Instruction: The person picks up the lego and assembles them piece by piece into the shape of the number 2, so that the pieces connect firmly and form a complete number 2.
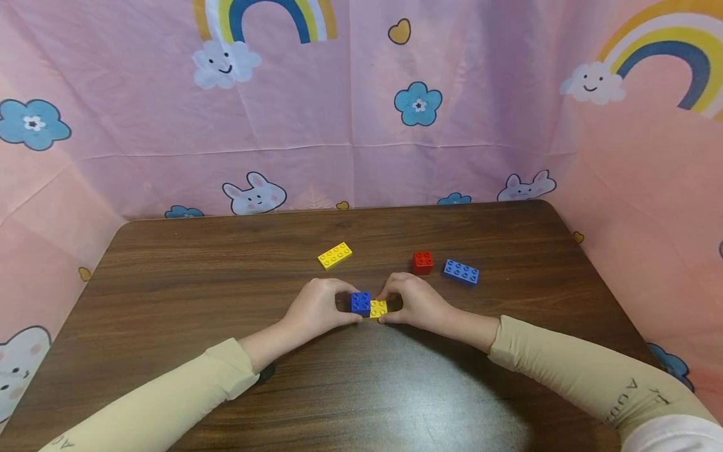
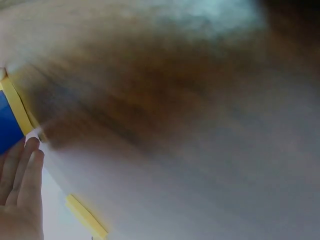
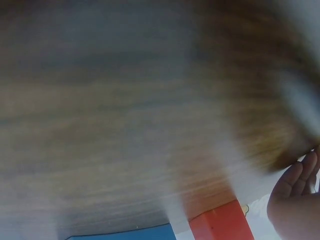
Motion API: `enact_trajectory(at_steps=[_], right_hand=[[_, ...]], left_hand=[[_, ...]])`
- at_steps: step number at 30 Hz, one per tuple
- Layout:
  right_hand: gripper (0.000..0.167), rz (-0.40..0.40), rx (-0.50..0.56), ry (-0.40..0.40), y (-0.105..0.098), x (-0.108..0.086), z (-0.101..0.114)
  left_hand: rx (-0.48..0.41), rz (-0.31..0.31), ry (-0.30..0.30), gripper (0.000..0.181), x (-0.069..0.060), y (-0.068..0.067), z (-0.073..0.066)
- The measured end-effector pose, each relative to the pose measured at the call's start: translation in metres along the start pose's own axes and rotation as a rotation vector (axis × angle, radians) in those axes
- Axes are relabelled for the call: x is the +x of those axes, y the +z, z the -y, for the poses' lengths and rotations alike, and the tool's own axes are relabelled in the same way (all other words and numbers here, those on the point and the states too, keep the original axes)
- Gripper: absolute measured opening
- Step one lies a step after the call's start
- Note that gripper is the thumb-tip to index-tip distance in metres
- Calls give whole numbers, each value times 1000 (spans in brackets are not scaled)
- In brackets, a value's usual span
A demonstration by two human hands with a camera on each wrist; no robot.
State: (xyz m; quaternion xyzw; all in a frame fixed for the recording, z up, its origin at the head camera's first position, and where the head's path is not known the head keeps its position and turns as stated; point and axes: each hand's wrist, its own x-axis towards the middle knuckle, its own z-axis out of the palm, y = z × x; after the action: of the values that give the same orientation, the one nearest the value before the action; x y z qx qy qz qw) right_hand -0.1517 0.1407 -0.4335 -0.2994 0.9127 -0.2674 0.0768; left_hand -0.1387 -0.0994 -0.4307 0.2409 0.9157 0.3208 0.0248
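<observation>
A dark blue square brick [image 1: 360,304] sits on the left half of a thin yellow plate [image 1: 378,308] in the head view. My left hand [image 1: 317,306] pinches the blue brick between thumb and fingers. From the other side, my right hand [image 1: 417,302] pinches the bare right end of the yellow plate. The left wrist view shows the blue brick [image 2: 9,122] over the yellow plate's edge [image 2: 19,106], beside the left fingers [image 2: 30,172]. Only part of the right hand [image 3: 297,200] enters the right wrist view; what it holds is hidden there.
Behind the hands lie another yellow plate [image 1: 335,255], a red square brick [image 1: 422,263] and a lighter blue long piece [image 1: 460,272], all on the brown wooden table [image 1: 226,263]. A pink patterned cloth [image 1: 350,125] hangs around the table's back and sides.
</observation>
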Motion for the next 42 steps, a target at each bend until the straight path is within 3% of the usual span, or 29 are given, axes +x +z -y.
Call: enact_trajectory(at_steps=[10, 16, 31, 42], right_hand=[[28, 0, -11, 4, 1, 0, 0], [28, -5, -12, 1, 0, 0, 1], [30, 4, -24, 4, 0, 0, 0], [30, 31, -54, -23, -4, 0, 1]], left_hand=[[-200, 46, -33, 39, 0, -3, 0], [-253, 53, -78, 36, 1, -2, -2], [-259, 34, -124, 37, 0, 0, -1], [-219, 31, -119, 36, 0, -2, -3]])
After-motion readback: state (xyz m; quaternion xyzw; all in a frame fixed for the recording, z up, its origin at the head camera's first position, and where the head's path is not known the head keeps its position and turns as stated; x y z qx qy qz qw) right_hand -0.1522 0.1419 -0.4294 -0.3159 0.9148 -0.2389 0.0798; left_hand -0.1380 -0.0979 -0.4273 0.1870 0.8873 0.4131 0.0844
